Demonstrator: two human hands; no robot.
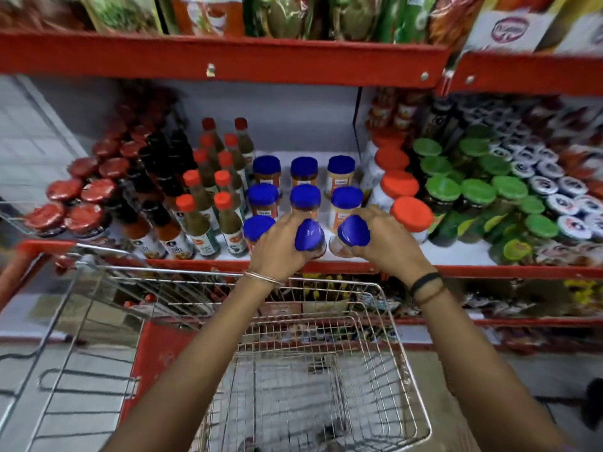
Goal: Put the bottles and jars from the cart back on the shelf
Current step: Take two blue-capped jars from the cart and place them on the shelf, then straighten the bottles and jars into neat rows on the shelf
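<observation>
My left hand (277,246) grips a blue-capped jar (309,238) tilted toward me at the front edge of the red shelf (456,270). My right hand (388,243) grips a second blue-capped jar (353,231), also tilted, right beside the first. Behind them several matching blue-capped jars (305,195) stand in rows on the white shelf board. Below my arms is the wire cart (326,380); its basket shows no bottles or jars in the visible part.
Orange-capped sauce bottles (199,220) and red-lidded jars (85,216) stand left of the blue jars. Orange-lidded jars (411,213) and green-lidded jars (476,190) fill the right. A red upper shelf (228,60) hangs above. Lower shelves hold packets.
</observation>
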